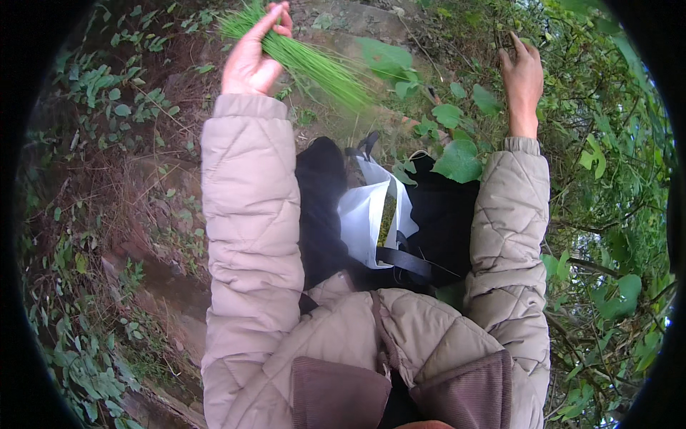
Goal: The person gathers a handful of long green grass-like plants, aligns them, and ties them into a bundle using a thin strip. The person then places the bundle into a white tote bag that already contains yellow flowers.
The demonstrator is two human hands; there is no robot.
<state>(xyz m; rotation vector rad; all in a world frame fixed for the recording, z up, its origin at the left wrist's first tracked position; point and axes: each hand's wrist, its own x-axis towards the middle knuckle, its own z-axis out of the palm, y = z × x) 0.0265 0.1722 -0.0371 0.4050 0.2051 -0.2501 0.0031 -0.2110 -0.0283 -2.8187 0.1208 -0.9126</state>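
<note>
My left hand [250, 61] is closed around a bunch of long, thin green grass blades [314, 68] at the upper left. The blades fan out on both sides of the fist, with the longer part slanting down to the right. At the upper right, my right hand [524, 82] reaches into the leafy plants. Its thumb and forefinger are apart, and I see nothing between them. Between my knees stands a white bag [357, 214] with dark handles [404, 261]. Through its open top shows something speckled yellow-green [386, 218].
Broad green leaves [457, 161] hang over my right knee. Dense bushes [607, 179] crowd the right side. Low leafy plants [93, 93], dry stalks and brown earth [164, 286] cover the sloping ground on the left.
</note>
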